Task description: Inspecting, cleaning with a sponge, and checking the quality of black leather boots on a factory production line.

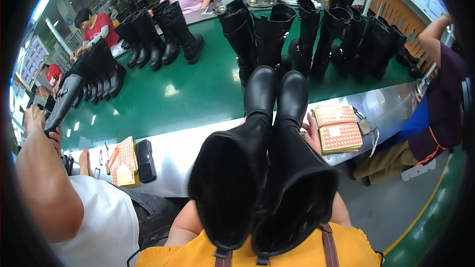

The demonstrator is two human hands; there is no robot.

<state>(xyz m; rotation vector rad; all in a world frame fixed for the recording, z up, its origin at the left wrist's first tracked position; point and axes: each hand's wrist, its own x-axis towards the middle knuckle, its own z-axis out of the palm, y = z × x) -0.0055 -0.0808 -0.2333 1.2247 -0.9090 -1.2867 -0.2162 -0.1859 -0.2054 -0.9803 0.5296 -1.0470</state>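
A pair of tall black boots is held up in front of me, toes pointing away and shaft openings toward me. The left boot (pixel 225 173) and the right boot (pixel 299 168) lie side by side, touching at the feet. My right hand (pixel 311 134) grips the right boot from its outer side near the ankle, partly hidden behind it. Only a sliver of my left hand (pixel 244 120) shows at the left boot's outer edge; the boot covers the rest. Just right of my right hand lies a stack of red-patterned paper sheets (pixel 340 136) on the metal table edge (pixel 183 141).
Black boots stand in rows on the green tabletop (pixel 198 89). A co-worker in white (pixel 99 212) at my left holds a grey-black boot (pixel 67 100). Patterned sheets (pixel 125 163) and a black case (pixel 145 160) lie between us. Another person (pixel 440 94) stands at right.
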